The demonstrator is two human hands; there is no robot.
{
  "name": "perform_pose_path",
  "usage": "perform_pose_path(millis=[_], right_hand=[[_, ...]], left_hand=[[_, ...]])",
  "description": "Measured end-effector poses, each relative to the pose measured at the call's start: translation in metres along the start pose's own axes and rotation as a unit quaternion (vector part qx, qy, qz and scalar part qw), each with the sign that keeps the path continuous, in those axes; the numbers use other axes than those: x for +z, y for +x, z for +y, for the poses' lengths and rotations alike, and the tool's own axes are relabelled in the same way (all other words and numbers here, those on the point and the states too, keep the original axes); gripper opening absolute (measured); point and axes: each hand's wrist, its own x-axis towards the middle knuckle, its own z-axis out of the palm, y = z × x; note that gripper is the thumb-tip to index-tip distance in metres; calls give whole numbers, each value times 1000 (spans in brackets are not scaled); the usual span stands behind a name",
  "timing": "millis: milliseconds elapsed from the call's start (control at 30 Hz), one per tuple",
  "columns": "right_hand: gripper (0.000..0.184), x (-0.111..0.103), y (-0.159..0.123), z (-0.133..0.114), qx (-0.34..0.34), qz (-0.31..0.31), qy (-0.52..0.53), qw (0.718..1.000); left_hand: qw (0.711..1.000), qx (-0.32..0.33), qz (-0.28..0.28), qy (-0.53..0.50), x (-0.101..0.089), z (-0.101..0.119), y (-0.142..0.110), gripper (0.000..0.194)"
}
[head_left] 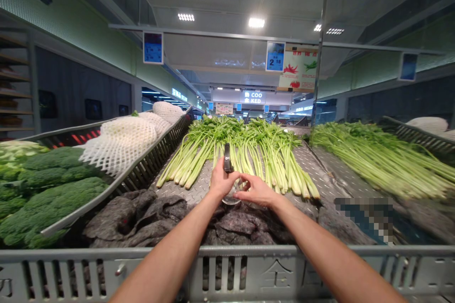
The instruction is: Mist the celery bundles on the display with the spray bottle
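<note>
My left hand (221, 181) is closed round a dark handheld dispenser (227, 157) whose black top sticks up above my fist; a clear round roll of what looks like tape (231, 196) hangs under it. My right hand (256, 190) is beside it, thumb and fingers pinched at that clear roll. Both hands hover over the near end of a metal display tray (199, 188), just in front of bundles of long green celery stalks (245, 154) laid in rows. Dark grey cloths (149, 215) lie crumpled under my forearms.
A slotted metal rail (227, 272) runs across the front. Dark green bitter gourds (46, 189) fill the left bin, with white foam-netted produce (121, 144) behind. More celery (377, 161) lies in the right tray. Price signs (276, 56) hang overhead.
</note>
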Motion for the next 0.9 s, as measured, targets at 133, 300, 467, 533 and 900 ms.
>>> perform_pose_path(millis=[133, 300, 467, 533, 900], right_hand=[[56, 0, 0, 2, 2, -3, 9, 1000], [54, 0, 0, 3, -8, -19, -7, 1000], [54, 0, -1, 1, -1, -27, -20, 999], [54, 0, -2, 1, -1, -27, -23, 999], [52, -1, -2, -2, 3, -30, -25, 999]], left_hand=[[1000, 0, -1, -1, 0, -1, -1, 25], [998, 4, -62, 0, 0, -1, -2, 32], [993, 15, -110, -23, 1, -4, -1, 32], [993, 17, -115, -32, 2, -6, -1, 32], [992, -2, -117, -44, 3, -5, -3, 35]])
